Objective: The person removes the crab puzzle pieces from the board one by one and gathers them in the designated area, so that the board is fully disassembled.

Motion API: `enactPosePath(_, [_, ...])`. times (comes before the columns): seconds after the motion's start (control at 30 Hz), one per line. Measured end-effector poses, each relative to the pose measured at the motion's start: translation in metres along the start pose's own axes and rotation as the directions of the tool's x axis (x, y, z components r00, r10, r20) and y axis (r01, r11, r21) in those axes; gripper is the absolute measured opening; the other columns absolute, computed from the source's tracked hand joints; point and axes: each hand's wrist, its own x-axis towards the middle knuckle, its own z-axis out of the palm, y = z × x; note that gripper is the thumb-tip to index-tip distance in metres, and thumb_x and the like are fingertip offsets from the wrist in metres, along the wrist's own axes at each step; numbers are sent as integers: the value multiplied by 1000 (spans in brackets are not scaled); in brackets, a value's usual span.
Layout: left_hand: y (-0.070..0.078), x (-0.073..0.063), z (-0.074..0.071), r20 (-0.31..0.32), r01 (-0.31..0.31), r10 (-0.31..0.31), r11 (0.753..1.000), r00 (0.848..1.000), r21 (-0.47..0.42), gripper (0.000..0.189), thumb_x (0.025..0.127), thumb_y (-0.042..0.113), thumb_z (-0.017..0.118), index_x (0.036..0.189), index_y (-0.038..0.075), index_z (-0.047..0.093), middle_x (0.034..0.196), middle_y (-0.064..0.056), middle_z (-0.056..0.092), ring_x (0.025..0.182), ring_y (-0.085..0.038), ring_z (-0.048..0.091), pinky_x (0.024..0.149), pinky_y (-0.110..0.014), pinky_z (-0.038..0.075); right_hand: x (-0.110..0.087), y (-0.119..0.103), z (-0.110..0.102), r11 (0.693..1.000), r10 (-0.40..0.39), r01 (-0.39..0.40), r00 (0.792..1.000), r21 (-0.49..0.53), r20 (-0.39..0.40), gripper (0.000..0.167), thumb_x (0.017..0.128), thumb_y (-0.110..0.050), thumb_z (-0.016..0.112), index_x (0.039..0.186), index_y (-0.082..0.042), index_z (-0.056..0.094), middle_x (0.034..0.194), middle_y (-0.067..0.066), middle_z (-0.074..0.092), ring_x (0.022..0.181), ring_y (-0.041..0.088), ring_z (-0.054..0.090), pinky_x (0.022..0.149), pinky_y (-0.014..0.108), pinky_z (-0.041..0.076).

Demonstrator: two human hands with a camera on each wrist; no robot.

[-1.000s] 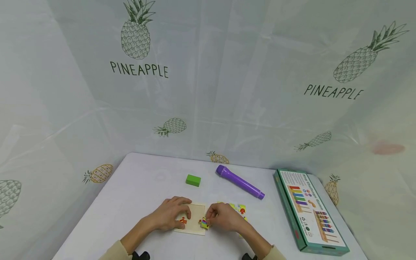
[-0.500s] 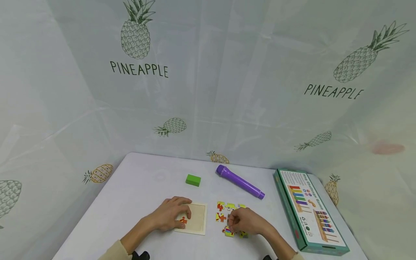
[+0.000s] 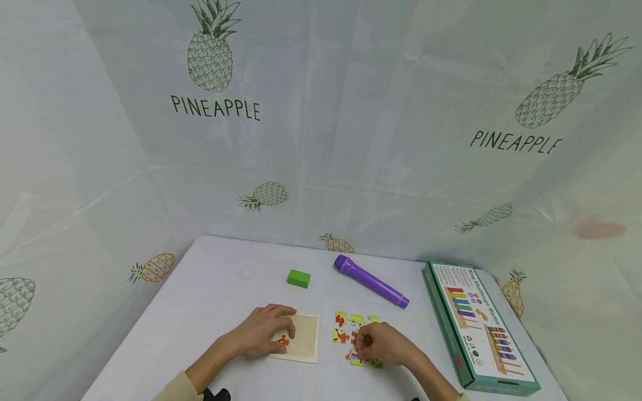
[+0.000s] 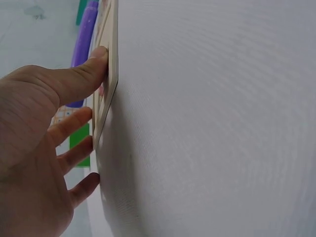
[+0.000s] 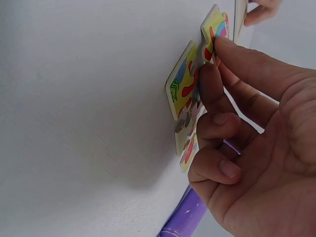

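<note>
My left hand (image 3: 258, 331) rests on the left side of a shallow wooden puzzle tray (image 3: 307, 337). Its thumb presses the tray's face, and the other fingers spread along the edge in the left wrist view. Inside the tray, a piece with a red print (image 3: 283, 340) shows between thumb and index finger. To the right, my right hand (image 3: 386, 342) pinches a yellow jigsaw piece (image 5: 216, 24) with colourful stripes, thumb and index fingertip at its edge, low over the table. Other jigsaw pieces (image 3: 340, 336) lie around this hand, some partly hidden beneath it.
A green block (image 3: 298, 278) lies behind the tray. The purple microphone-shaped tube (image 3: 371, 281) lies diagonally behind the pieces. A green-edged game box (image 3: 481, 328) stands along the table's right side. A pineapple-print sheet (image 3: 351, 139) hangs behind the table.
My right hand has carried the striped piece from the tray's right edge back among the loose pieces, then shifted it slightly right. My left hand has stayed on the tray.
</note>
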Motion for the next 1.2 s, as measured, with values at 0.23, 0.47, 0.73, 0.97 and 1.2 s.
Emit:
enactPosePath(0.23, [-2,-2,0,5,-20,20,1000,1000,-21,20,87,37,76,104,37,64,149,0,48,135,-27,43,101,-61,34,1,3,2,1000,-5,5,1000,-19,-8,12,84,-14,79,83,-17,67,74,-10,63,66,5,53,61,25,44])
enactPosePath(0.47, [-5,-4,-1,18,-43,44,997,999,-57,21,89,33,75,107,36,64,151,-3,47,139,-31,41,102,-63,32,3,1,0,999,-14,13,1000,-42,-24,13,85,-17,79,83,-17,66,73,-11,63,64,5,54,60,25,44])
enactPosePath(0.73, [-8,-8,-2,62,-21,27,995,998,-96,34,83,39,80,112,36,63,155,-2,43,143,-30,37,108,-62,29,17,-20,5,995,-46,41,997,-93,-62,11,87,-20,76,82,-18,66,72,-12,61,62,3,52,57,23,43])
enactPosePath(0.97, [-7,-8,-2,63,5,0,997,998,-80,61,80,44,81,132,25,55,155,0,42,144,-27,36,110,-59,29,42,-48,28,991,-102,97,993,-87,-52,9,86,-21,78,92,-16,73,70,-11,58,62,2,48,57,21,41])
enactPosePath(1.2, [-6,-8,-2,70,50,-45,996,997,-68,92,80,49,81,154,15,38,157,0,39,145,-25,35,113,-56,28,68,-69,56,987,-135,135,991,-90,10,33,86,-24,79,117,-15,74,69,-14,58,60,-1,49,59,19,41])
